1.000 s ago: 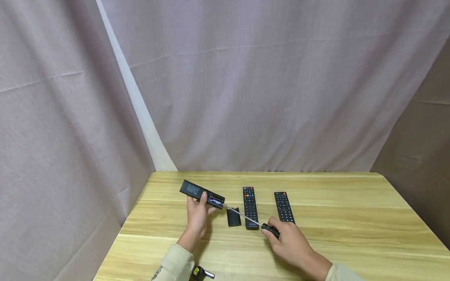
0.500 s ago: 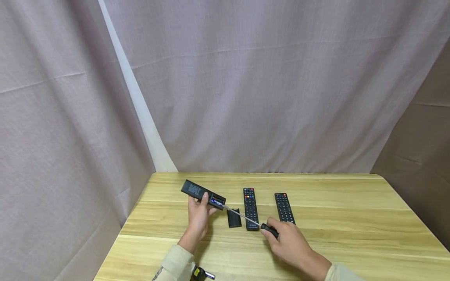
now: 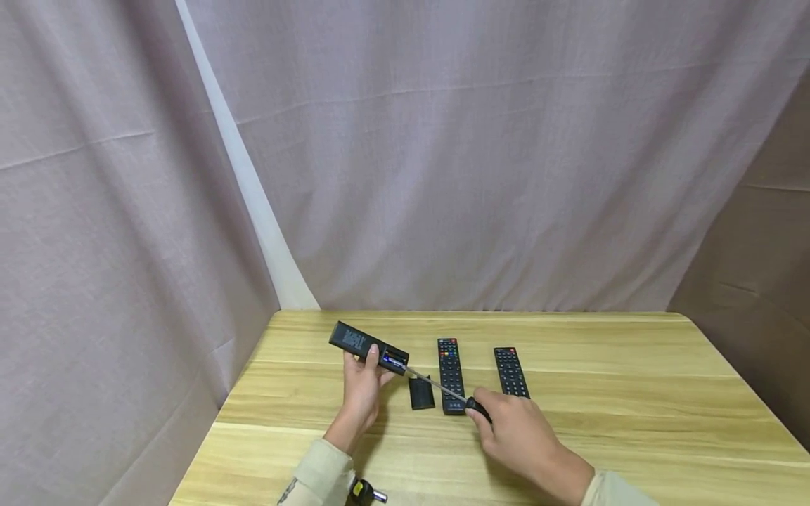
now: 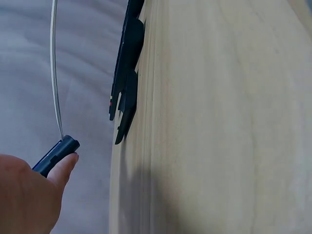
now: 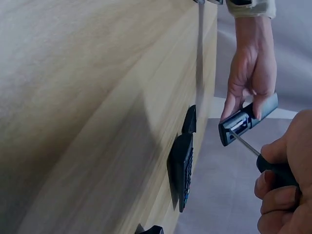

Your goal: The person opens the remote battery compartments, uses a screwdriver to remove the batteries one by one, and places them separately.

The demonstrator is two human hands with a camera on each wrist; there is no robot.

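My left hand (image 3: 363, 388) holds a black remote control (image 3: 351, 339) above the table, back side up, with the thumb on its back. Its battery compartment is uncovered, and a blue battery (image 3: 394, 361) shows inside. In my right hand (image 3: 520, 432) is a screwdriver, gripped by its black handle (image 3: 477, 408). The thin metal shaft (image 5: 246, 144) runs to the end of the battery compartment in the right wrist view. Below the raised remote, a black battery cover (image 3: 421, 393) lies on the table.
Two more black remotes lie buttons up on the wooden table (image 3: 601, 393): one in the middle (image 3: 451, 372), another farther right (image 3: 510, 371), partly hidden by my right hand. Curtains (image 3: 468, 176) hang behind the table's far edge.
Both hands stay on the same things. The held remote has shifted slightly right and up, and the right hand has moved a little left with the screwdriver.
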